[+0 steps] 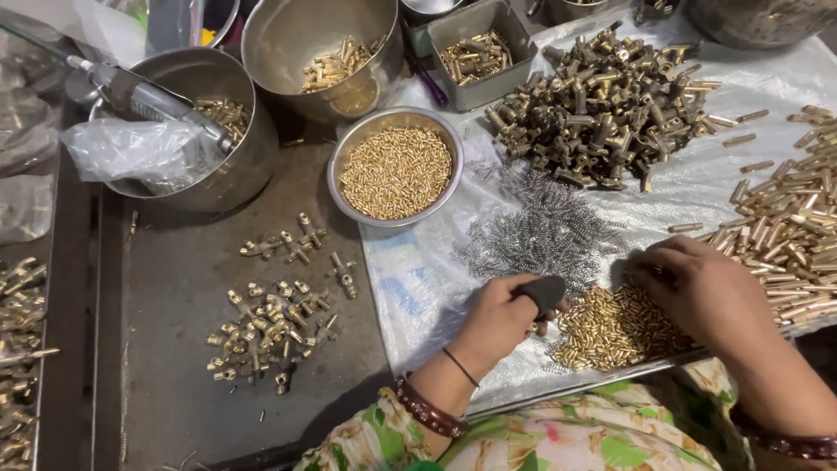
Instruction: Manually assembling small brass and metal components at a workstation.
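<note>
Your left hand (501,316) is curled in, with a dark cover on the thumb; I cannot tell if it pinches anything. Your right hand (697,288) lies flat and half closed on the near edge of the pile of small brass pins (610,330), which sits near you between both hands. These pins look hard, smooth and light, so they likely roll and slip. Pick one up by its sides with thumb and finger. Just beyond lies a heap of thin steel springs (540,231); they look bendy and may tangle together. Farther left stands a bowl of brass pins (397,170).
</note>
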